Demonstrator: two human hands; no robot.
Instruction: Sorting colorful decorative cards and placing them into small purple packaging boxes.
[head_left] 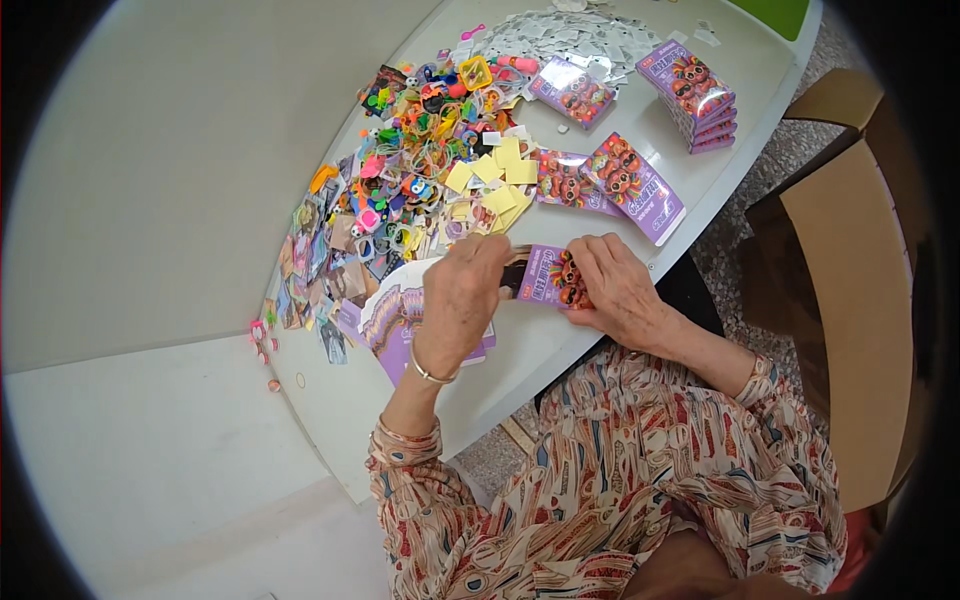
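Observation:
A purple printed packet (541,276) with a bright cartoon picture is held just above the table's near edge. My right hand (615,280) grips its right end, thumb below and fingers over the top. At its left end, which looks dark inside, my left hand (462,300) has its fingers pressed together; what they pinch is hidden. Beside and partly under my left hand lie flat purple-and-white printed packets (393,322). Beyond my right hand, a flat purple packet (635,185) overlaps another purple packet (565,182).
A heap of small colourful toys (420,150) spreads across the table's left side, with yellow paper squares (508,160) and picture cards (318,250) around it. Small silvery-white pieces (570,38) lie behind. A stack of purple boxes (692,90) stands far right. An open cardboard box (850,300) is beside the table.

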